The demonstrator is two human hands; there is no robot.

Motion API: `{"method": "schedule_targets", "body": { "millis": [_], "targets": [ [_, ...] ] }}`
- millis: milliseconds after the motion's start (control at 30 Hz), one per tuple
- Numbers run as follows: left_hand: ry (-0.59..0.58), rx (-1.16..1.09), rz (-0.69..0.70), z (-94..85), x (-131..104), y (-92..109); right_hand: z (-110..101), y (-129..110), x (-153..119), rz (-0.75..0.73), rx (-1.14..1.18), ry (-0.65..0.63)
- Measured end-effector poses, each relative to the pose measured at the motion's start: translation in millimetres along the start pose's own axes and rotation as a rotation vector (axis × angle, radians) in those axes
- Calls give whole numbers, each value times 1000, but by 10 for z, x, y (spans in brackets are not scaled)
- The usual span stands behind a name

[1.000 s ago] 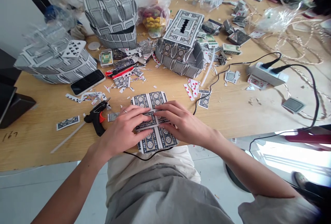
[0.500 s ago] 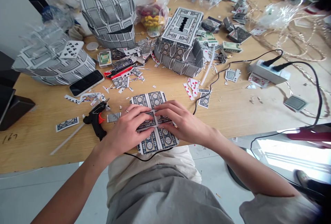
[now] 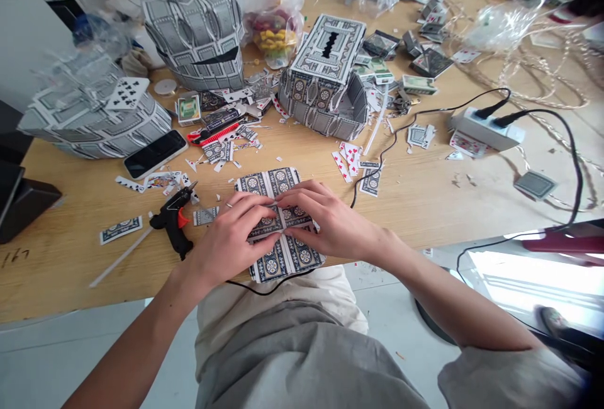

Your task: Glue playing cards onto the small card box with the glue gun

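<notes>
A rectangular panel of joined playing cards (image 3: 289, 259), with dark blue patterned backs and white borders, lies at the table's front edge. My left hand (image 3: 238, 226) rests on its left side, fingers bent and thumb pressed near the middle seam. From the right, my right hand (image 3: 325, 217) grips the same middle cards, fingertips almost meeting those of the left. The fingers cover part of the central row. To the left of the panel lies a black hot glue gun (image 3: 173, 220) with an orange trigger, beside a cut card piece (image 3: 205, 216).
Behind stand a card-covered box with a slot (image 3: 329, 50), a tall woven card basket (image 3: 193, 31) and a lower one (image 3: 94, 113). A phone (image 3: 155, 154), a red utility knife (image 3: 213, 135) and card scraps lie between. A power strip (image 3: 486, 127) with black cables sits right.
My hands stay on the card panel, with the right fingers shifted slightly left and inward. The view has moved a little; the things on the table have kept their places.
</notes>
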State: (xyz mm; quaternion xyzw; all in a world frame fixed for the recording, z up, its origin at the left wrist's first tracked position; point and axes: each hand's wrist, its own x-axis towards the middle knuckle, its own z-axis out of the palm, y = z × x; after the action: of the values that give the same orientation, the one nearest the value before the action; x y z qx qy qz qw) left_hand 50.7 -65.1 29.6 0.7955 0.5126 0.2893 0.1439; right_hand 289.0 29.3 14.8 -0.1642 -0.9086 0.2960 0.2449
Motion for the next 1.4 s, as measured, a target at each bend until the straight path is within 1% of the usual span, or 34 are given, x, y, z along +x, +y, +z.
{"method": "schedule_targets", "body": {
  "millis": [300, 567, 633, 700, 867, 1000, 1067, 1133, 1200, 1233, 1300, 1367, 1400],
  "targets": [
    [16, 0, -8, 22, -24, -37, -20, -16, 14, -6, -26, -10],
    [-20, 36, 34, -93, -107, -49, -35, -10, 22, -62, -83, -21],
    [3, 33, 44, -114, -122, -43, -34, -7, 20, -63, -87, -22],
    [50, 37, 40, -125, -132, -39, -34, -7, 18, -59, -85, -28],
    [152, 26, -9, -148, -196, -28, -32, -5, 17, -58, -74, -28],
    [261, 10, -134, -170, -371, -16, -32, 2, 17, -57, -72, -26],
    [324, 42, -196, -176, -504, -12, -39, 3, 19, -61, -77, -32],
    [361, 76, -254, -176, -656, -6, -47, 1, 22, -62, -85, -41],
    [394, 114, -349, -171, -818, 2, -54, -3, 26, -59, -96, -45],
    [414, 149, -423, -169, -898, 5, -56, -5, 27, -57, -101, -45],
    [431, 250, -621, -173, -1043, 0, -57, -7, 28, -62, -111, -41],
    [407, 355, -836, -194, -1148, -31, -56, -9, 29, -70, -118, -42],
    [373, 388, -928, -212, -1181, -57, -57, -10, 29, -71, -120, -44]
  ]
}}
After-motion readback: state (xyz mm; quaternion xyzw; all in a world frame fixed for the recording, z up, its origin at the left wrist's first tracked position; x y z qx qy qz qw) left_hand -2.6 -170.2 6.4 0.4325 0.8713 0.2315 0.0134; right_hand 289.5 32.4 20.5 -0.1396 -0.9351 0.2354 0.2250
